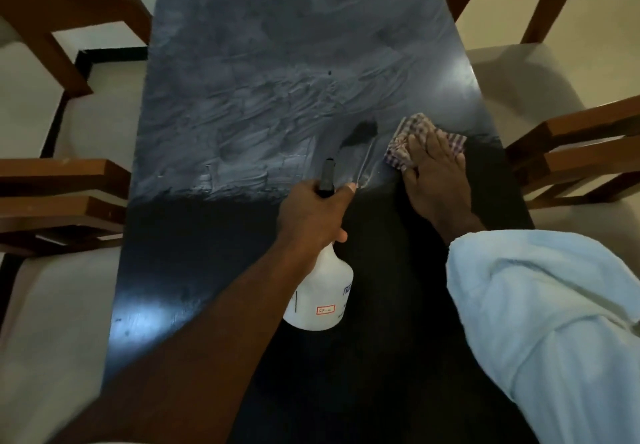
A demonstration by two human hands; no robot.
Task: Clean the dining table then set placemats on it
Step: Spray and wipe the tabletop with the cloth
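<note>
A dark dining table (263, 104) fills the middle of the view, its far half streaked with pale wet smears. My left hand (313, 213) grips the neck of a white spray bottle (320, 296) with a black nozzle pointing away from me, held just above the table's near half. My right hand (434, 173) presses flat on a checked cloth (408, 135) on the table near its right edge. A light blue sleeve covers my right arm. No placemats are in view.
Wooden chairs with pale seats stand on both sides: two on the left (65, 180), two on the right (575, 152). A small dark speck (329, 72) lies on the table's far middle. Pale floor shows beyond the table's edges.
</note>
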